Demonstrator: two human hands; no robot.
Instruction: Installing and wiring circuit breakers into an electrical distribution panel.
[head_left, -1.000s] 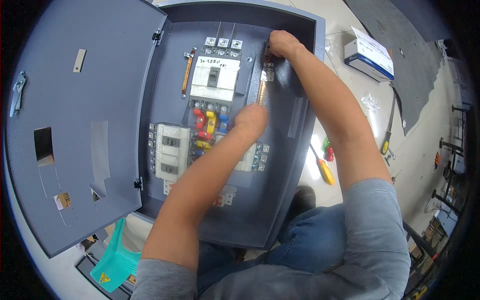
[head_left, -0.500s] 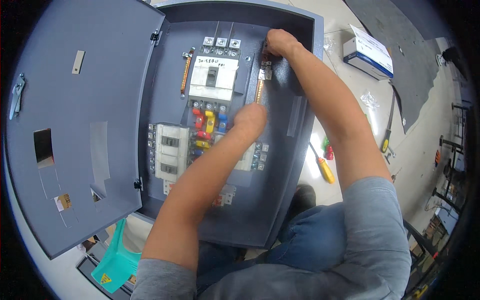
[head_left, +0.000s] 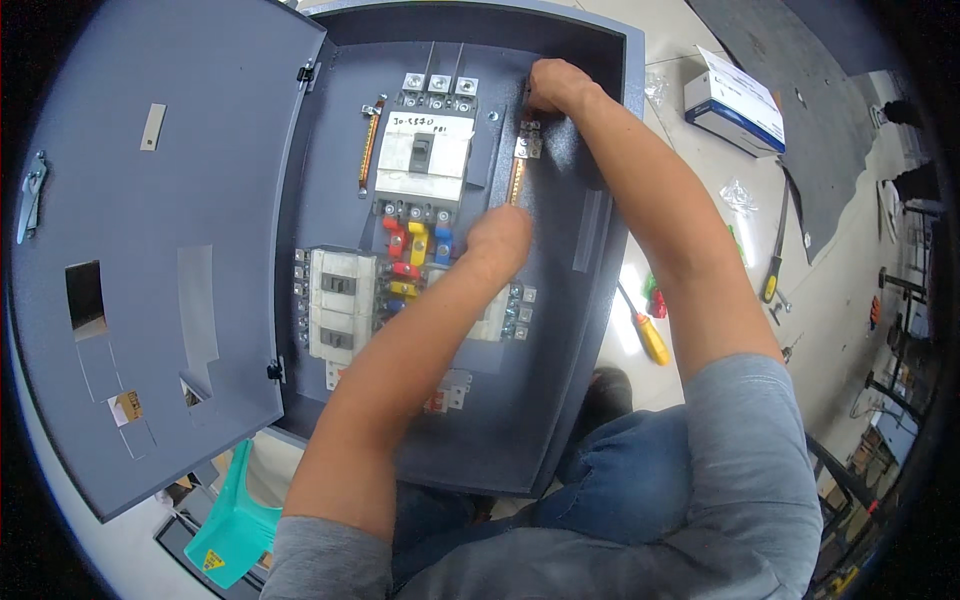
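A copper terminal bar (head_left: pixel 516 182) lies in the right part of the grey electrical enclosure (head_left: pixel 470 442), the left hand (head_left: pixel 503 238) at its near end, the right hand (head_left: pixel 560 86) beyond its metal lugs (head_left: pixel 528 140). The hands are well apart, fingertips hidden, so whether either is clamped on it I cannot tell. Left of it sits a white moulded-case circuit breaker (head_left: pixel 422 170); outside, right, lies a yellow-handled screwdriver (head_left: pixel 653 342).
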